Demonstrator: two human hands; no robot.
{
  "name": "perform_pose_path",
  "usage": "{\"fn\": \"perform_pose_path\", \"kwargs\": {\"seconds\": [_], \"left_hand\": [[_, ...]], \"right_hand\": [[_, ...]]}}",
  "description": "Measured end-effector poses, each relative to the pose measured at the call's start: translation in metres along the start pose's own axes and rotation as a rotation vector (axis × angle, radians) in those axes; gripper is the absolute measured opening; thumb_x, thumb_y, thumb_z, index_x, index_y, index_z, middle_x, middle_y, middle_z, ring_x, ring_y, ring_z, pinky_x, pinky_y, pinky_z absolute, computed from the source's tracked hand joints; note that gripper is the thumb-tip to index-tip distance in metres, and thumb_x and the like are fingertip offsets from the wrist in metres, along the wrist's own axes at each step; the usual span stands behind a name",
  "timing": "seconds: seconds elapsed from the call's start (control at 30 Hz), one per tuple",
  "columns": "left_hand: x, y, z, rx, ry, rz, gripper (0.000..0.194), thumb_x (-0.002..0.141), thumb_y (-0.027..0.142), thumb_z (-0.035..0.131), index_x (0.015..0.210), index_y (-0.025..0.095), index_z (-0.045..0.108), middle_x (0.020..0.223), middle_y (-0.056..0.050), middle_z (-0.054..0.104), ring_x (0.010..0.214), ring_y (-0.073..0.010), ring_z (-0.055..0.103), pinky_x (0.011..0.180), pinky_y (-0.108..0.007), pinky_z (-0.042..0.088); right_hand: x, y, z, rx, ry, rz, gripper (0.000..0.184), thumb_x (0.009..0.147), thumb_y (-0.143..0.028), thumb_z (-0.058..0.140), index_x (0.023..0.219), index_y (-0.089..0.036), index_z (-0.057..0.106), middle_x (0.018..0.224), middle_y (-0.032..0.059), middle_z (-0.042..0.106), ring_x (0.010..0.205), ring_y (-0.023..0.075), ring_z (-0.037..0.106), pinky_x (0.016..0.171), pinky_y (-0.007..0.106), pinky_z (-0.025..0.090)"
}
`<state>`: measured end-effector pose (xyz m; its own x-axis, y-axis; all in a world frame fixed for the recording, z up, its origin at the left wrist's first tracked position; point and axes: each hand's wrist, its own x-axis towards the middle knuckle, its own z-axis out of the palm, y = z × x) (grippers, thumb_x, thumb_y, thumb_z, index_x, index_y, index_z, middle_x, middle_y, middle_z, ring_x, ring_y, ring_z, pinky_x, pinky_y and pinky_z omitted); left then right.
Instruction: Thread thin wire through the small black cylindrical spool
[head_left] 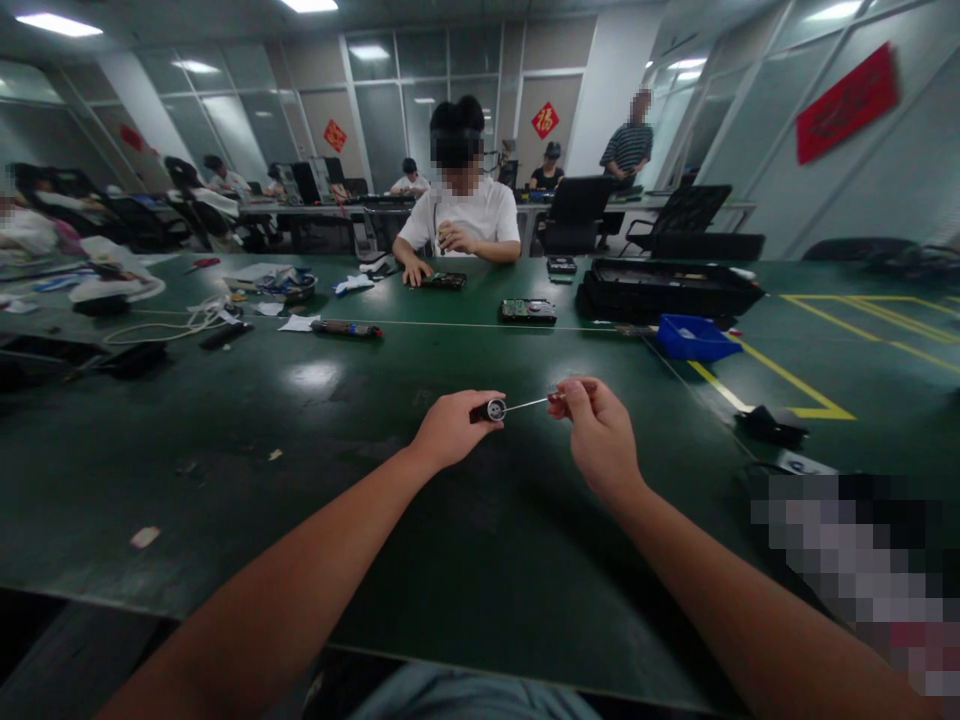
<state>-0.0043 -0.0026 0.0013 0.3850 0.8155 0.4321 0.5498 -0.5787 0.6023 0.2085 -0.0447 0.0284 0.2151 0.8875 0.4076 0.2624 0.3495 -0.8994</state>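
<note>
The left grip is closed partway, thumb and fingers wrapped around a small black cylinder, whose silver round end faces toward the right grip; the right grip is pinched nearly closed at the fingertips, on the near end of a thin metal rod, with a small reddish piece showing there; the rod bridges the gap between both grips and reaches the silver end, though whether it enters or merely touches is too small to tell; both grips are held over the green surface.

Beyond the grips, roughly between them, lies a hard drive; farther ahead, a co-worker in a white shirt sits with one hand on a circuit board; ahead and left of the left grip lie a pen-shaped tool and a looped white cable; ahead and right of the right grip stand a blue bin and, behind it, a long black tray; yellow tape marks the surface to that side.
</note>
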Motion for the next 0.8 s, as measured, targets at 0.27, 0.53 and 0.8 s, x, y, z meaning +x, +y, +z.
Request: {"fn": "perform_pose_path", "kwargs": {"seconds": [0.27, 0.53, 0.8], "left_hand": [[-0.001, 0.002, 0.002, 0.000, -0.019, 0.050, 0.038, 0.084, 0.024, 0.076, 0.121, 0.026, 0.072, 0.113, -0.002, 0.075, 0.102, -0.0204, 0.069, 0.093, -0.035, 0.053], [-0.002, 0.004, 0.001, 0.031, -0.041, 0.057, 0.039, 0.085, 0.024, 0.074, 0.123, 0.028, 0.071, 0.117, -0.002, 0.074, 0.104, -0.0204, 0.069, 0.096, -0.035, 0.052], [-0.002, 0.004, 0.001, 0.028, -0.052, 0.054, 0.038, 0.085, 0.025, 0.075, 0.123, 0.028, 0.071, 0.116, -0.002, 0.074, 0.104, -0.0205, 0.069, 0.095, -0.035, 0.053]], "right_hand": [[-0.011, -0.012, 0.000, -0.262, -0.051, -0.240, 0.023, 0.101, -0.040, 0.047, 0.103, -0.022, 0.061, 0.085, 0.0051, 0.073, 0.079, 0.0204, 0.071, 0.073, 0.036, 0.053], [-0.012, -0.016, -0.001, -0.371, -0.132, -0.310, 0.021, 0.100, -0.037, 0.046, 0.102, -0.022, 0.061, 0.087, 0.0064, 0.074, 0.081, 0.0225, 0.072, 0.075, 0.037, 0.052], [-0.012, -0.020, -0.001, -0.445, -0.164, -0.351, 0.021, 0.100, -0.036, 0.045, 0.101, -0.022, 0.061, 0.090, 0.0086, 0.074, 0.083, 0.0239, 0.071, 0.073, 0.037, 0.051]]}}
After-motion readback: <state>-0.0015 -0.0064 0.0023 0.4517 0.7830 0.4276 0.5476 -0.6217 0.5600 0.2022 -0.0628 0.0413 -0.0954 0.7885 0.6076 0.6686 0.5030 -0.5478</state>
